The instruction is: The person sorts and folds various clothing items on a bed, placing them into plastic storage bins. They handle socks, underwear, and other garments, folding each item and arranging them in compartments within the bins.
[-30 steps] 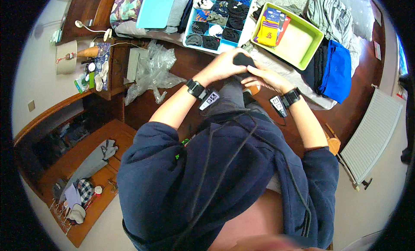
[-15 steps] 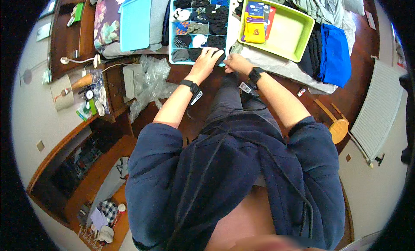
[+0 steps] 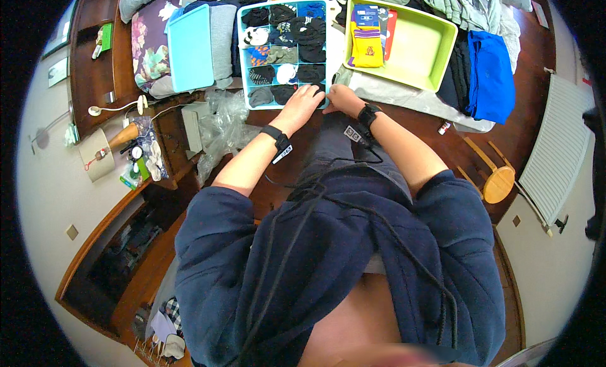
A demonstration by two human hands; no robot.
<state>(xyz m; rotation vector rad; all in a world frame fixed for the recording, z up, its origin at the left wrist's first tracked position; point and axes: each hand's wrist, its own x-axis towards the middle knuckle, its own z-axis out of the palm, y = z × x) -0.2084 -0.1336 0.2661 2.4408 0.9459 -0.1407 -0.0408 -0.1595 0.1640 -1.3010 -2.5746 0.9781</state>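
A light blue organizer box with many compartments holds rolled socks, mostly black and grey, plus a white pair and an orange-blue one. My left hand reaches over its near right corner, fingers bent down onto a black sock in the corner compartment; the fingertips are partly hidden. My right hand is at the same corner from the right, its fingers and thumb closed about the box's rim. Both wrists wear black bands.
Right of the box stands a green tray with yellow socks in it. A light blue lid lies at left. Folded blue cloth is far right. Clear plastic wrap and a wooden stool are on the floor.
My left hand has lowered the black sock into the corner compartment. My right hand has shifted from just beside the corner onto the rim. The whole view has shifted slightly.
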